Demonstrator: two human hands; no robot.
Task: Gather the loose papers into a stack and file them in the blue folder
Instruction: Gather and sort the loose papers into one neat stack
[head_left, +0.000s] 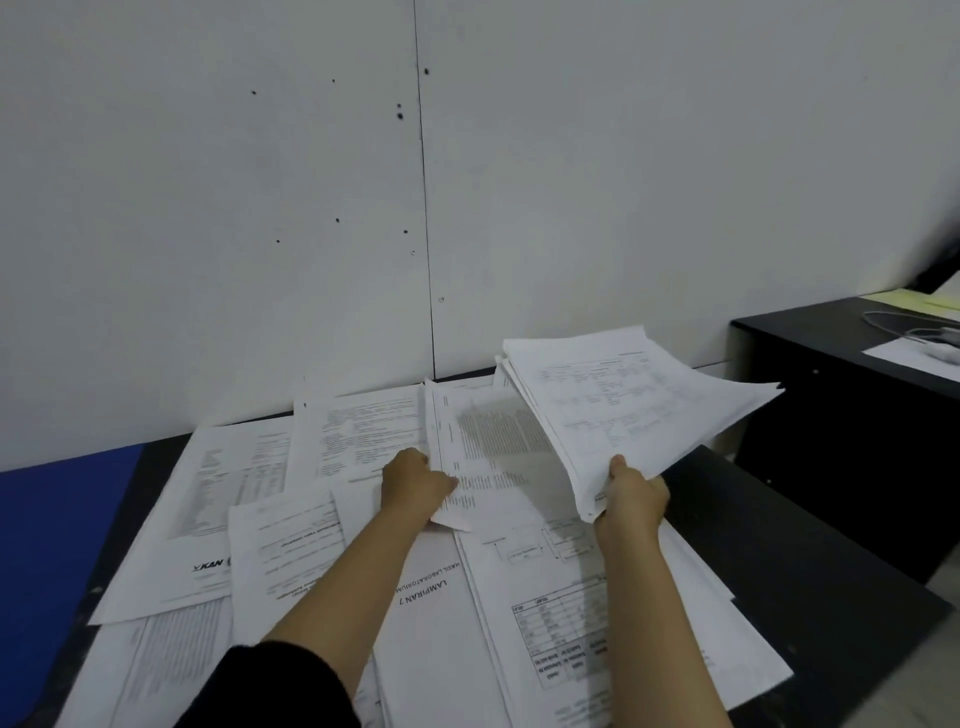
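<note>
Several loose printed papers lie spread and overlapping across a dark table. My right hand grips a gathered stack of sheets by its near corner and holds it tilted up above the table. My left hand pinches the left edge of one densely printed sheet and lifts that edge off the pile. The blue folder lies flat at the table's left end, partly beyond the frame edge, apart from both hands.
A white wall stands right behind the table. To the right is a second black desk, set further back, with a cable, white paper and yellow sheets on it. A gap of floor shows between the two desks.
</note>
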